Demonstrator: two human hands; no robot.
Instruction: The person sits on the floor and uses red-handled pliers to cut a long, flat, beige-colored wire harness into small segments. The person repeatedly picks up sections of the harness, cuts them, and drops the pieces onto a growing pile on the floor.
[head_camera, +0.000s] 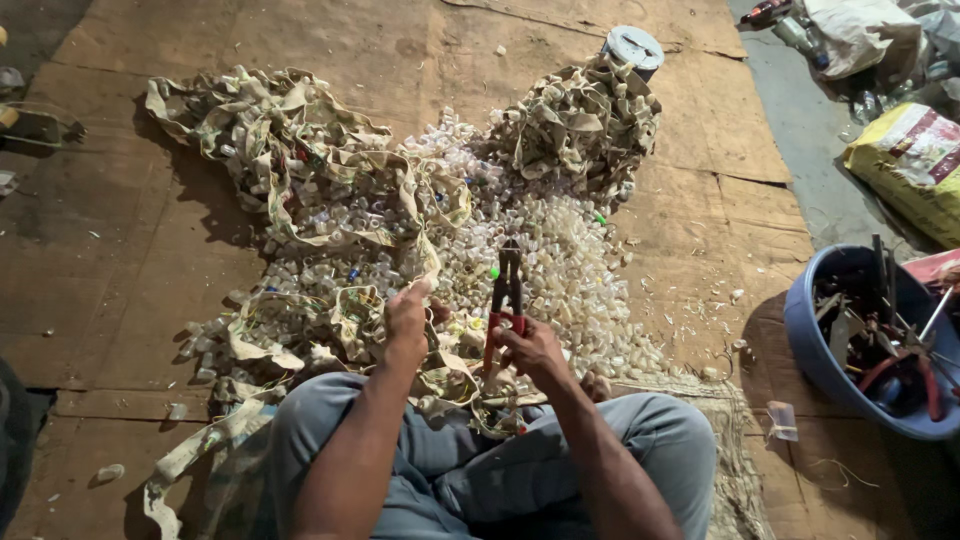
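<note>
**Strip in one hand, cutters in the other**

Far left: bare brown cardboard (120, 260) laid as a floor cover. Next to it, a tangled heap of pale strips (290, 150), limp and folded over on themselves, studded with small clear caps. Likely light and floppy, prone to snag in the tangle; best gripped on the flat band itself, just beside a cap, not on the cap.

At the lap: left hand (407, 325) closed around one end of a strip (352, 320), thumb up, fingers wrapped tight. Just right of it, right hand (530, 350) clamped on the red handles of cutters (508, 295), dark tip pointing away from the body, held close to the strip; contact between tip and strip too small to tell. Hard, stiff tool, probably secure at the handles.

Beyond the hands: a loose spread of small clear caps (570, 270), likely light, hard and quick to roll or scatter. Behind, a second strip heap (585, 125) with a grey round tin (633, 47) at its back.

Far right: a blue basin (805, 340) of metal tools, and a yellow sack (915, 160).
</note>
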